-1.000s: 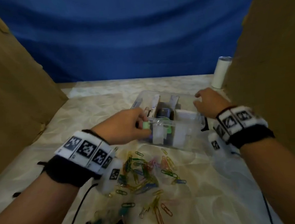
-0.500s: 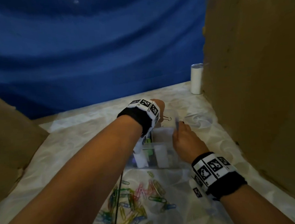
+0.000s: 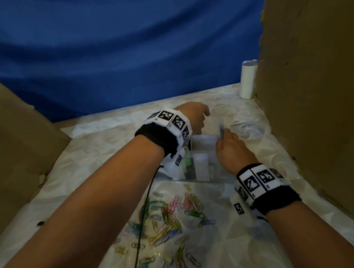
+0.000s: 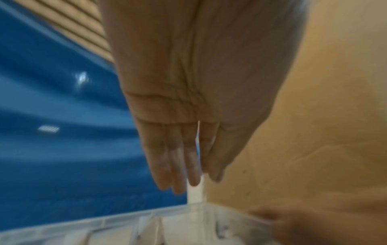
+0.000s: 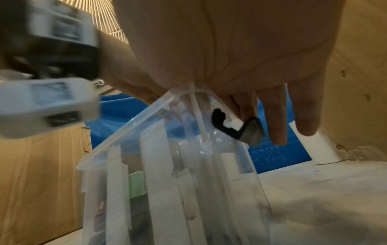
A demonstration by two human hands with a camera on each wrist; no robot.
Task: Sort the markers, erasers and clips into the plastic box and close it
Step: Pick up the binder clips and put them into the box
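Plastic box (image 3: pixel 201 163) sits behind scattered paper clips (image 3: pixel 171 213).

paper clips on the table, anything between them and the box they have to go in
Nothing visible blocks the way. The paper clips lie loose on the table just in front of the plastic box. Both hands are at the box: the left hand reaches over it and the right hand grips its right side.

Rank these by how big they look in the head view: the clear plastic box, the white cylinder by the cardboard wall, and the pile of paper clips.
1. pile of paper clips: its scatter takes up the most picture, though it lies nearest the camera.
2. clear plastic box: partly hidden by both arms, so its true extent is unsure.
3. white cylinder: smallest, and farthest away.
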